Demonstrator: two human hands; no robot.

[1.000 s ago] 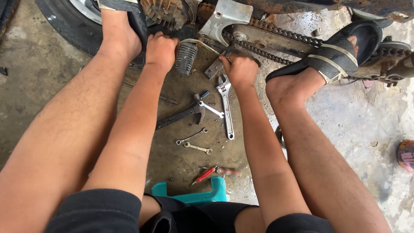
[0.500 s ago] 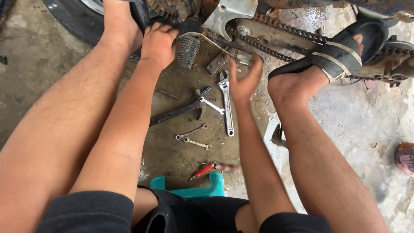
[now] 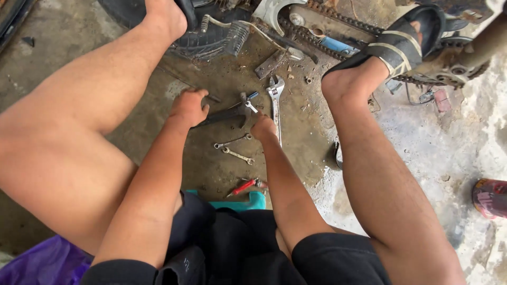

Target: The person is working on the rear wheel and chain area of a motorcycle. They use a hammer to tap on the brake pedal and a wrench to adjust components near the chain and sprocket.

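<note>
A black tyre [image 3: 158,31] and drive chain [image 3: 338,18] lie along the top; a teal stool [image 3: 248,201] sits low centre, a red can [image 3: 488,198] at the right edge.

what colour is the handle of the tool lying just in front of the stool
Red. The small red-handled tool lies on the concrete floor by the teal stool, in the head view.

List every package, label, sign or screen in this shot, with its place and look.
Round container: on the concrete at the far right edge, partly cut off; reddish-pink printed wrap with dark patches, print too blurred to make out.
Purple plastic bag: bottom left corner, crumpled, plain.
No signs or screens show.
</note>
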